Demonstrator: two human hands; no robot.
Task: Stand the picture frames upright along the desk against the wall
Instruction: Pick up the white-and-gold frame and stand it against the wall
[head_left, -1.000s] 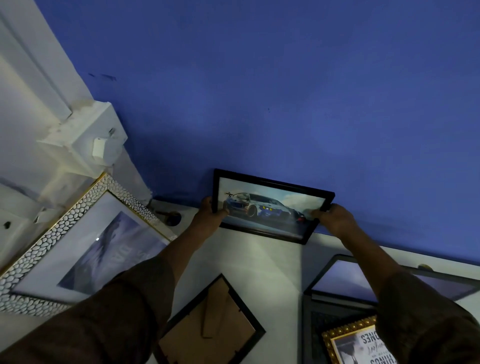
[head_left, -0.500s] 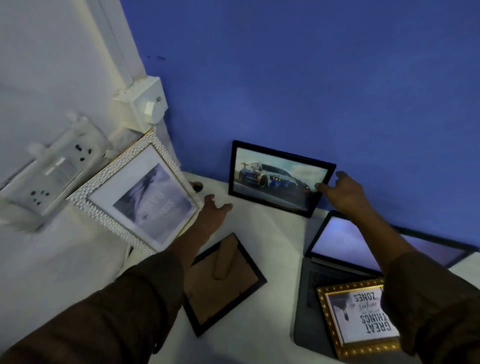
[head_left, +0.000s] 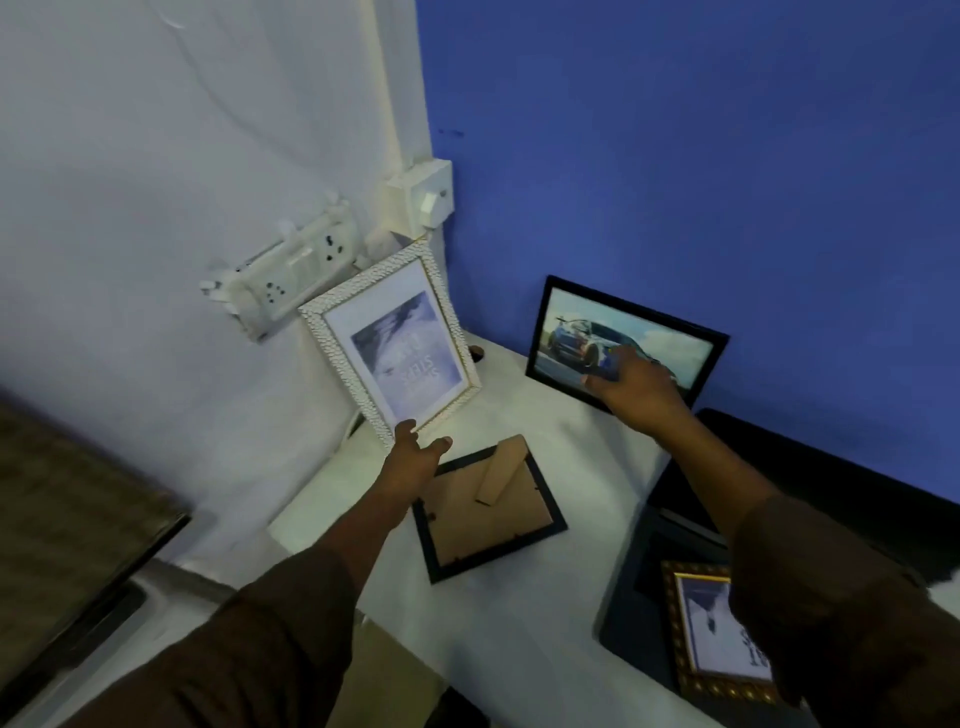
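Two frames stand up already: a black frame with a car picture (head_left: 623, 345) at 1 o'clock against the blue wall (head_left: 701, 156), and a white bumpy frame (head_left: 392, 338) at 11 o'clock. The right hand (head_left: 639, 387), fingers spread, touches the car frame. The left hand (head_left: 413, 460) is spread by the white frame. Left on the white bench (head_left: 519, 623): a black frame lying face down (head_left: 488, 512) and a gold frame (head_left: 711, 631) at 4 o'clock.

One view only, worn on my head. It faces forward and down, close over the desk (head_left: 519, 623) corner.
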